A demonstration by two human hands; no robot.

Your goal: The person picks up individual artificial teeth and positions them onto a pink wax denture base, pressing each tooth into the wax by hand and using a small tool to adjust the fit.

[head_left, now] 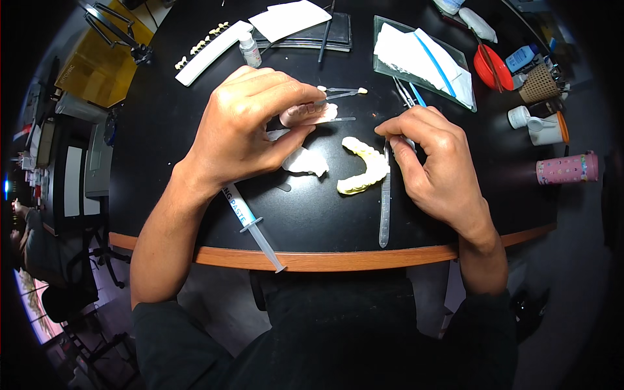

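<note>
Counter (312, 224), head cam: we've a red bowl (484, 75) w/ thin stick (492, 64) across it, sm. bottle (249, 51), contents unclear, & plastic syringe (240, 209) w/ printed blue lettering. Our L hand (247, 117) is clamped on a pale pink lumpy piece (294, 117); R hand (435, 146) fingertips nearly meet, can't tell on what, near ridged metal handle (385, 201). Matte yellow U-shaped cast (375, 166) lies btwn our hands.
</note>
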